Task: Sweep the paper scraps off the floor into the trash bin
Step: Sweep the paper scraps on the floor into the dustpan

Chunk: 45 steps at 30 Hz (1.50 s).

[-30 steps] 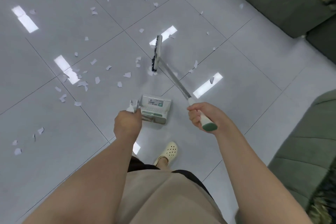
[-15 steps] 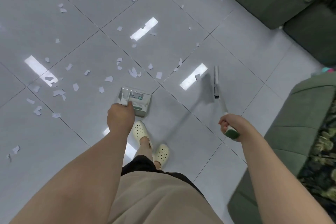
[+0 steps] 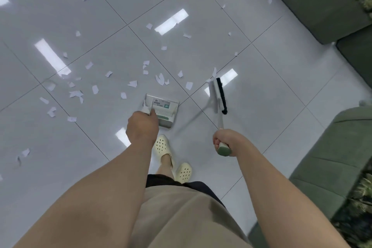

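Head view, looking down at a glossy grey tiled floor (image 3: pixel 271 86). The left hand (image 3: pixel 142 126) is curled round the top of the dustpan's handle; the handle itself is almost wholly hidden behind the fist, and only a pale stub shows at the knuckles. The dustpan (image 3: pixel 164 109), a pale box with a printed label and a comb-like ridge, stands on the floor just ahead of the left foot; the label text is too small to read. The right hand (image 3: pixel 223 141) grips the green-capped end of the broom (image 3: pixel 219 96), fingers wrapped fully round it. The broom's shaft runs forward to a white head with black bristles, lying right of the dustpan and apart from it; whether the bristles touch the floor cannot be told. A blurred grey streak beside the shaft reads as its shadow or reflection.

Paper scraps (image 3: pixel 132 83) lie scattered over the tiles, most of them ahead and left of the dustpan, a few near the broom head. No trash bin is in view. Cream perforated clogs (image 3: pixel 162 147) stand side by side below the dustpan. A green sofa (image 3: pixel 322 2) is cut off at the upper right edge, and another green upholstered seat (image 3: pixel 338 163) at the lower right; its patterned fabric is blurred.
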### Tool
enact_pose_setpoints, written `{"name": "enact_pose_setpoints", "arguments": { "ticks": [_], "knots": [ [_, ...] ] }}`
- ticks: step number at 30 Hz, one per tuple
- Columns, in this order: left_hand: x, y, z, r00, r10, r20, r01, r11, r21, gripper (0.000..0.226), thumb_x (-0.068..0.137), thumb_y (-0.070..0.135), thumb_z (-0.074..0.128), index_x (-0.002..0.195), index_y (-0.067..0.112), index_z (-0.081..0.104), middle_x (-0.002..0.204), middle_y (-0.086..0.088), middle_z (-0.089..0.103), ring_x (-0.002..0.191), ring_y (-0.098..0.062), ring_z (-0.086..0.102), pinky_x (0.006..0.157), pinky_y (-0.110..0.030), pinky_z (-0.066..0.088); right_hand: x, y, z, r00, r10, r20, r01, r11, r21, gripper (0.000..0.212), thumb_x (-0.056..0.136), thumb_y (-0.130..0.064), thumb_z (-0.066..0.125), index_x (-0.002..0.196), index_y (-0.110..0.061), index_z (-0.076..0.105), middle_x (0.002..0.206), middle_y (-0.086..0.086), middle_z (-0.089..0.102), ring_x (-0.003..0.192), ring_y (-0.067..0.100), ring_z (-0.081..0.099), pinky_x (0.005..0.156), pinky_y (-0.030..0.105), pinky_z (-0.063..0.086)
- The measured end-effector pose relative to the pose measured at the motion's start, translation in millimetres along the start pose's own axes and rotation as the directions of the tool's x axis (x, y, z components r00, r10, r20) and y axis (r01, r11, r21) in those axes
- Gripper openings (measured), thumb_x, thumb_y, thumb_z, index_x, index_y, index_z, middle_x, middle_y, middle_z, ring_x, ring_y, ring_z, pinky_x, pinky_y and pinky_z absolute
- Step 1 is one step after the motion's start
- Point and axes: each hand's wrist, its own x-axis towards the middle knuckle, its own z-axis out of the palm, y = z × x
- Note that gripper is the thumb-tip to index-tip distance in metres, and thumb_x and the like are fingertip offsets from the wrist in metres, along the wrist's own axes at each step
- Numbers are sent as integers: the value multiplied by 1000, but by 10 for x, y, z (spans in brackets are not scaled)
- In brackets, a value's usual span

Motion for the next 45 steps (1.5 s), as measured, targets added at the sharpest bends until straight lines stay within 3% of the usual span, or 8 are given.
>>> {"name": "enact_pose_setpoints", "arguments": {
  "ticks": [7, 11, 18, 21, 28, 33, 38, 45],
  "knots": [
    [67, 3, 31, 999, -42, 4, 41, 997, 60, 48, 98, 53, 54, 87, 7, 63, 84, -8, 69, 79, -33, 65, 69, -35, 47, -319, -792, 867, 964, -77, 253, 76, 997, 13, 19, 88, 3, 40, 74, -10, 42, 43, -1, 39, 33, 9, 35, 38, 16, 36],
    [105, -57, 15, 998, -66, -13, 67, 995, 74, 52, 97, 58, 54, 96, 7, 64, 88, -9, 71, 79, -32, 65, 66, -33, 43, -400, -1209, 1223, 890, -34, 455, 1, 997, 72, 22, 88, 3, 41, 75, -14, 38, 47, -3, 34, 30, 6, 33, 31, 14, 32],
    [74, -36, 43, 995, -90, -32, 93, 993, 80, 59, 92, 62, 48, 106, 8, 65, 94, -3, 72, 73, -26, 66, 59, -32, 43, -629, -1625, 833, 646, -117, 755, -321, 855, 407, 38, 89, 4, 45, 85, -26, 21, 60, -7, 27, 30, 7, 36, 30, 14, 36],
    [40, 33, 65, 994, -99, -39, 103, 989, 102, 58, 91, 62, 48, 104, 8, 65, 87, -4, 70, 72, -28, 66, 60, -32, 43, -743, -1604, 595, 629, -136, 765, -293, 871, 395, 29, 89, 3, 48, 81, -19, 32, 61, -6, 30, 32, 6, 36, 32, 12, 36],
    [-19, 92, 13, 997, -66, -43, 71, 990, 119, 44, 97, 51, 55, 86, 9, 62, 84, -9, 68, 79, -34, 67, 66, -34, 46, -748, -1552, -111, 770, -151, 620, -159, 896, 415, 25, 78, 2, 59, 71, -14, 41, 53, -8, 35, 33, 4, 37, 31, 16, 35],
    [-80, 127, 0, 992, -71, -104, 86, 985, 147, 47, 97, 55, 54, 76, 13, 54, 73, -6, 61, 70, -32, 60, 62, -33, 43, -623, -1571, -570, 902, -277, 331, 92, 873, 479, 26, 84, -10, 65, 95, -18, 43, 59, -7, 41, 45, 7, 43, 40, 17, 40],
    [-95, 121, 7, 982, -104, -155, 133, 972, 191, 59, 94, 68, 50, 81, 11, 60, 74, -7, 63, 69, -32, 61, 63, -35, 47, -322, -1606, -1030, 951, -280, 127, 167, 817, 552, 6, 95, -13, 50, 92, -17, 47, 74, -1, 41, 49, 9, 40, 50, 15, 41],
    [-242, 708, 234, 986, -130, -106, 141, 984, 108, 54, 94, 62, 57, 79, 10, 62, 76, -9, 66, 73, -32, 64, 65, -34, 47, 308, -1720, -1602, 990, -131, 60, 121, 981, 153, 10, 89, -3, 50, 87, -14, 51, 67, 1, 48, 30, 9, 44, 37, 17, 43]
  ]
}}
